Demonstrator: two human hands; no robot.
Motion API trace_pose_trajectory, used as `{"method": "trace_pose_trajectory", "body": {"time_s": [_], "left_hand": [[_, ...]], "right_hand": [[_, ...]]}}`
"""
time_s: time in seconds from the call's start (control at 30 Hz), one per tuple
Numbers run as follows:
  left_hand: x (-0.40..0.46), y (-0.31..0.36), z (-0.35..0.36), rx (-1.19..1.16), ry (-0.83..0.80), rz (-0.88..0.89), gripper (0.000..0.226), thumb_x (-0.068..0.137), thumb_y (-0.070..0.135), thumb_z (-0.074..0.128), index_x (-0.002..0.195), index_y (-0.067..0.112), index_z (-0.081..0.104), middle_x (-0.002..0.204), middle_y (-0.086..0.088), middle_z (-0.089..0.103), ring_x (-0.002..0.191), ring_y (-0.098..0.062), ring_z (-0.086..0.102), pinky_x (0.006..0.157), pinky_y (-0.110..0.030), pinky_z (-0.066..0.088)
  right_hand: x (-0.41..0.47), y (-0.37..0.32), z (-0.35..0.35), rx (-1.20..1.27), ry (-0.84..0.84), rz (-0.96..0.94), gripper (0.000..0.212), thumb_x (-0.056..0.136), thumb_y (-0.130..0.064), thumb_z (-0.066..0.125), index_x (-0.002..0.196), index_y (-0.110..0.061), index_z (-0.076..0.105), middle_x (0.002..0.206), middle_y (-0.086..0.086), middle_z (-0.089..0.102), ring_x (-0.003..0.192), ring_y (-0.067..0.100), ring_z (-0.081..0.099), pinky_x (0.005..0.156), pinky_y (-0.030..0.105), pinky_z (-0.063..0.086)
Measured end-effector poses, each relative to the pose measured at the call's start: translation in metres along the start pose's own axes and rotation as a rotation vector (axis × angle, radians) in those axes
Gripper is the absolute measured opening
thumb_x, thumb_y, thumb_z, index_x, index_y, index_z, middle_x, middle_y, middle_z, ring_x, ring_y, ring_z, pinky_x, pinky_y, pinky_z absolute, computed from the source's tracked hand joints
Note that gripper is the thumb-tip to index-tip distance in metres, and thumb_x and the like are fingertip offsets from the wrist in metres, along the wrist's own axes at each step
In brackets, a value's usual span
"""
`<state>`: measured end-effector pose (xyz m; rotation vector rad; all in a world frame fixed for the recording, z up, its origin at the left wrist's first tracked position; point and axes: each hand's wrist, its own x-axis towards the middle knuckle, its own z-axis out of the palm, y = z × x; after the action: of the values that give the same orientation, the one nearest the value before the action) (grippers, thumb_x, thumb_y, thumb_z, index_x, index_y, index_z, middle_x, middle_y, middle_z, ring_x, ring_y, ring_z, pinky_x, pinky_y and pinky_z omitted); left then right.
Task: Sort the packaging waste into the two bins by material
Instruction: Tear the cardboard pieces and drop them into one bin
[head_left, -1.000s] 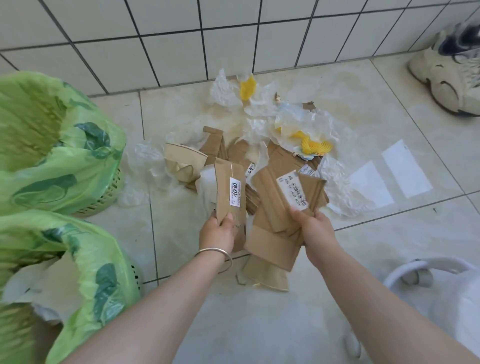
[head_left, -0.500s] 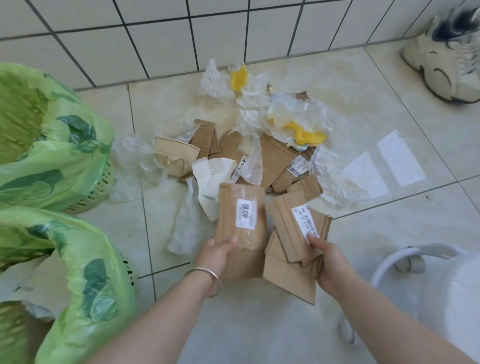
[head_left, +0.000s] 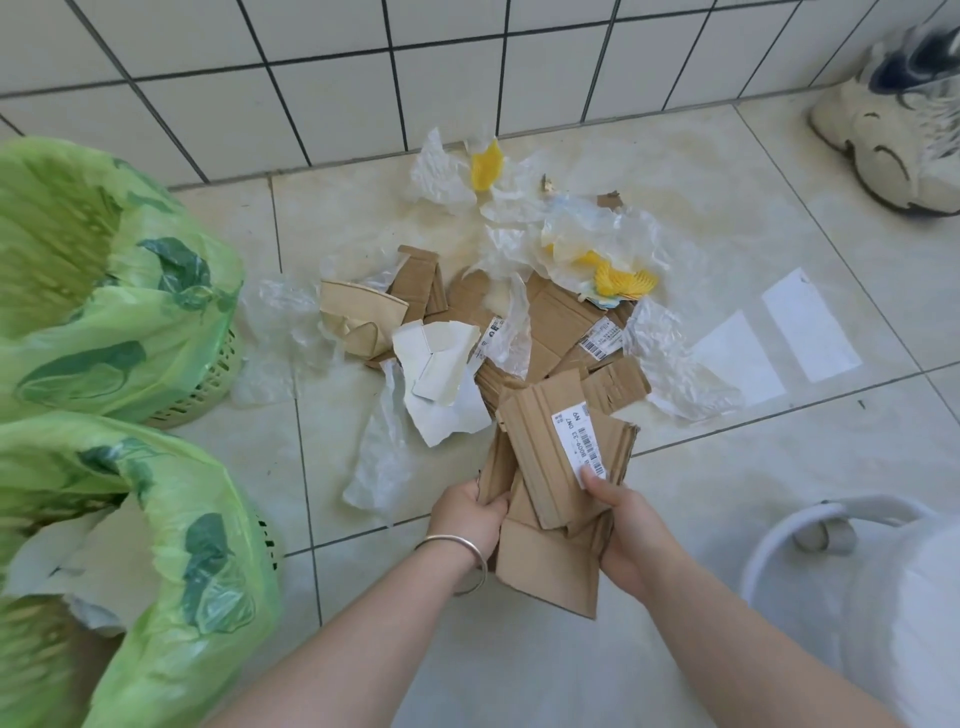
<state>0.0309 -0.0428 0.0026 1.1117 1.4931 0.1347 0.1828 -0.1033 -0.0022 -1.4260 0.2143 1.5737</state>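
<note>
Two bins lined with green bags stand at the left, the far bin (head_left: 104, 291) near the wall, the near bin (head_left: 130, 566) with white paper inside. Between them and a shoe (head_left: 898, 119) lies the waste pile (head_left: 519, 312) on the floor: cardboard, clear plastic, white paper, yellow scraps. Just in front of it, a cardboard stack (head_left: 556, 488) is held up. The left hand (head_left: 470, 514) grips its left edge with fingers curled; the right hand (head_left: 628, 525) grips its right side, thumb on the barcode label (head_left: 582, 441).
</note>
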Motion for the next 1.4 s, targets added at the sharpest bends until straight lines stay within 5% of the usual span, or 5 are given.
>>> {"method": "trace_pose_trajectory", "body": {"time_s": [0.37, 0.6, 0.93, 1.23, 1.4], "left_hand": [[-0.034, 0.065, -0.043, -0.23, 0.109, 0.288, 0.015, 0.085, 0.013, 0.058, 0.092, 0.024, 0.052, 0.086, 0.003, 0.067, 0.079, -0.014, 0.063, 0.07, -0.014, 0.048], [-0.086, 0.089, -0.134, -0.137, 0.275, 0.321, 0.06, 0.077, 0.013, 0.06, 0.128, 0.03, 0.034, 0.099, 0.007, 0.061, 0.097, -0.016, 0.062, 0.073, -0.019, 0.043], [-0.158, 0.015, -0.259, -0.254, 0.409, 0.32, 0.029, 0.087, 0.006, 0.056, 0.098, 0.032, 0.052, 0.109, 0.005, 0.065, 0.107, -0.014, 0.06, 0.099, -0.036, 0.045], [-0.17, -0.07, -0.309, -0.009, 0.599, 0.066, 0.023, 0.074, 0.006, 0.063, 0.068, 0.023, 0.049, 0.074, -0.003, 0.064, 0.077, -0.026, 0.059, 0.06, -0.026, 0.041], [-0.162, -0.079, -0.303, 0.28, 0.551, -0.031, 0.067, 0.071, 0.026, 0.07, 0.127, 0.015, 0.036, 0.117, -0.011, 0.06, 0.107, -0.029, 0.056, 0.075, -0.025, 0.04]], "right_hand": [[-0.024, -0.062, 0.057, -0.199, -0.097, -0.22, 0.031, 0.074, -0.026, 0.068, 0.104, -0.017, 0.063, 0.094, 0.005, 0.075, 0.081, 0.018, 0.072, 0.059, 0.031, 0.058], [-0.063, -0.073, 0.154, -0.372, -0.413, -0.225, 0.035, 0.068, -0.031, 0.065, 0.1, -0.016, 0.066, 0.089, 0.004, 0.076, 0.078, 0.017, 0.072, 0.059, 0.028, 0.057], [-0.118, 0.007, 0.277, -0.55, -0.607, -0.406, 0.049, 0.059, -0.041, 0.08, 0.102, -0.023, 0.064, 0.106, -0.002, 0.072, 0.101, 0.016, 0.067, 0.089, 0.039, 0.05], [-0.11, 0.097, 0.314, -0.858, -0.635, -0.424, 0.03, 0.082, -0.012, 0.064, 0.1, -0.035, 0.059, 0.105, -0.013, 0.069, 0.1, 0.008, 0.064, 0.093, 0.035, 0.048], [-0.099, 0.114, 0.316, -1.153, -0.447, -0.328, 0.034, 0.078, -0.008, 0.059, 0.108, -0.022, 0.052, 0.101, -0.005, 0.065, 0.089, 0.015, 0.061, 0.077, 0.032, 0.049]]}}
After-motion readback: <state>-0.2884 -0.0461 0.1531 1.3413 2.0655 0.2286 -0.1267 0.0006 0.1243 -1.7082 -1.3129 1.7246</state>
